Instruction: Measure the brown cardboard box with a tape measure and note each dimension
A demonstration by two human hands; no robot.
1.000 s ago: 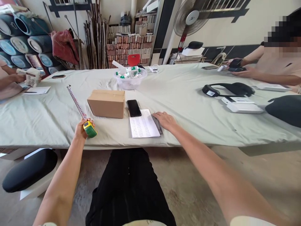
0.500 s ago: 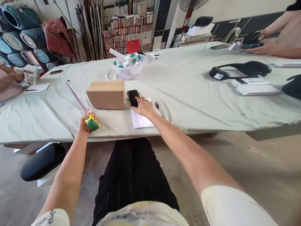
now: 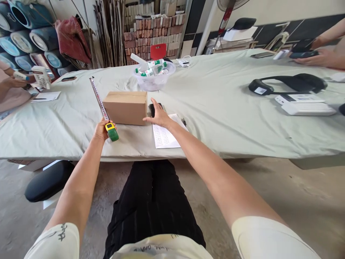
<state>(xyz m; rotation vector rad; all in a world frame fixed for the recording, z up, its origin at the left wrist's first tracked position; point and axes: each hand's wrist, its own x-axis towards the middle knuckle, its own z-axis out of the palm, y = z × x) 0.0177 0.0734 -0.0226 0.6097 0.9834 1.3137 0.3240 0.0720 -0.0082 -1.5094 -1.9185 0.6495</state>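
My left hand (image 3: 101,130) grips a yellow and green tape measure (image 3: 111,131) at the table's near edge. Its blade (image 3: 98,97) runs out away from me, along the left side of a brown cardboard box (image 3: 126,107). My right hand (image 3: 158,116) lies with fingers spread against the box's right end, thumb pointing at the box. It rests over a black phone (image 3: 153,106), mostly hidden, and the top of a printed paper sheet (image 3: 165,135).
A clear bowl of small bottles (image 3: 152,76) stands behind the box. To the right lie a black headset (image 3: 288,83) and white boxes (image 3: 306,106). Other people's hands work at the far left (image 3: 14,82) and far right (image 3: 314,57). A black stool (image 3: 48,180) sits lower left.
My right hand left the sheet's right edge, crossed the phone and reached the box's right end. My left hand brought the tape measure in beside the box's left side.
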